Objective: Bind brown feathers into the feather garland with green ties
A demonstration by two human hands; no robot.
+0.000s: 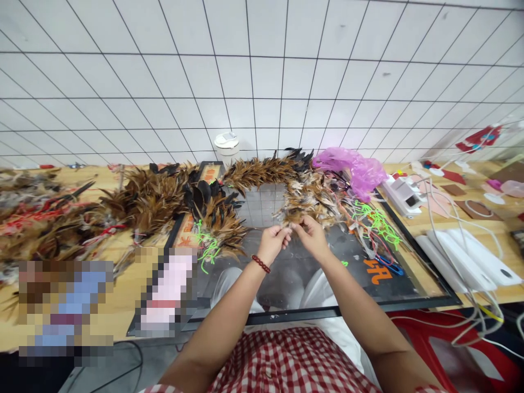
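Observation:
Above a dark glossy panel (282,267), my left hand (275,243) and my right hand (310,236) meet, both with fingers pinched. A small brown feather (293,225) shows at the fingertips of my right hand. Whatever my left fingers pinch is too small to make out. Just beyond my hands lies a heap of pale brown feathers (313,194). A strip of brown feathers (260,172) stretches along the back of the panel. Left of my hands is a bunch of black and brown feathers (216,218) with bright green ties (207,245).
More feather bundles (143,202) cover the left of the wooden table. At the back stand a white lidded cup (227,144) and a pink plastic bag (354,166). Green strings (379,224) and blue-handled scissors (388,265) lie right. Farther right are white power strips (466,259) with trailing cables.

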